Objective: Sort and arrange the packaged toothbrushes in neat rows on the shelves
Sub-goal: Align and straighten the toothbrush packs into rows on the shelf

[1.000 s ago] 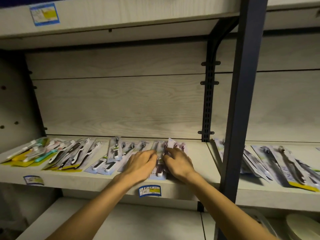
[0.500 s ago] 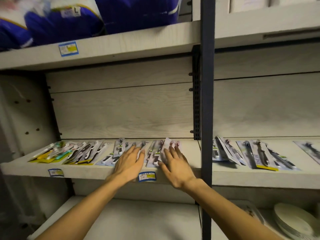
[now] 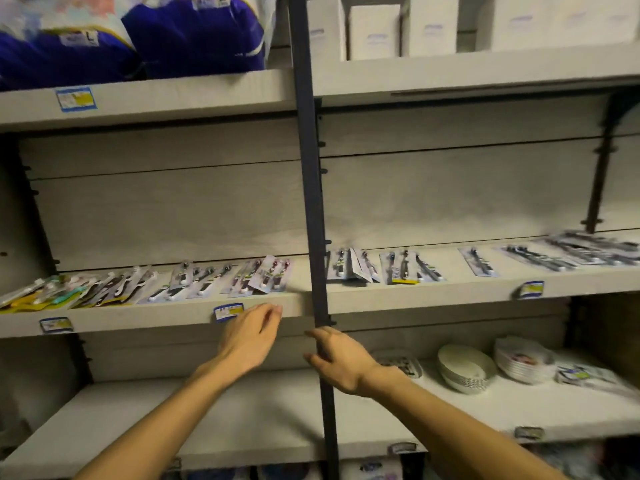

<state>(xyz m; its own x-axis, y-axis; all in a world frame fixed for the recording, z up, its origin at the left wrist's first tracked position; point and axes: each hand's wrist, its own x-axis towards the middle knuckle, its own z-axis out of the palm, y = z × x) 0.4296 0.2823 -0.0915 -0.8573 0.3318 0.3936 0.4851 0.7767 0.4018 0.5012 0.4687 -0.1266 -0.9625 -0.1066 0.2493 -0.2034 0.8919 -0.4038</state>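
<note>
Two empty hands, left hand [image 3: 251, 336] and right hand [image 3: 341, 362] grip released, below shelf [image 3: 138, 311] of packaged toothbrushes [image 3: 263, 277]

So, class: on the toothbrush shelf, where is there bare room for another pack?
Bare board lies between the rightmost left-bay pack and the dark post, and between the yellow-edged pack and the lone pack. The far-left packs overlap.

I am in a shop: price tags [image 3: 228, 311] stick on long shelves [image 3: 138, 313] full of packed toothbrushes [image 3: 204, 280].
</note>
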